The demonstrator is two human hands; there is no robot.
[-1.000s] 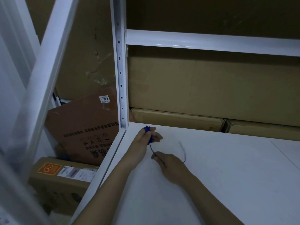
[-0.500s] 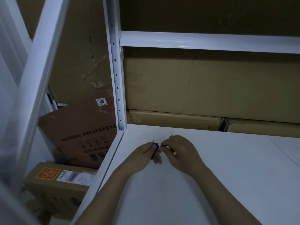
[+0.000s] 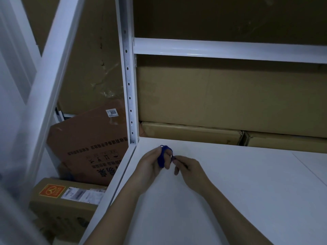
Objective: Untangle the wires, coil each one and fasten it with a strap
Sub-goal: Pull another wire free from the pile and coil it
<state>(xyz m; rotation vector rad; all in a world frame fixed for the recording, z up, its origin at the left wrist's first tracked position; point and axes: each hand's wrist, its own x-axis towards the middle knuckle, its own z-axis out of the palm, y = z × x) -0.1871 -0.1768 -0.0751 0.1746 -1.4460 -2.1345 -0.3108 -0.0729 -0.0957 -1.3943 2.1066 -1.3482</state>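
A small coil of blue wire (image 3: 162, 156) is wound around the fingers of my left hand (image 3: 154, 165), which holds it just above the white shelf board (image 3: 247, 191) near its far left corner. My right hand (image 3: 187, 168) sits close beside it and pinches the wire's loose end (image 3: 174, 157) between thumb and forefinger, right at the coil. The light is dim. I see no strap and no other wire.
A white perforated upright (image 3: 128, 76) and a cross beam (image 3: 230, 50) frame the shelf. Flat cardboard boxes (image 3: 191, 131) lie behind the board. Off the left edge, lower down, stand a brown carton (image 3: 88, 147) and a labelled box (image 3: 67, 195).
A second ago a long strand ran from my left hand to my right. The slack has been wound in, and both hands now meet at the blue coil.
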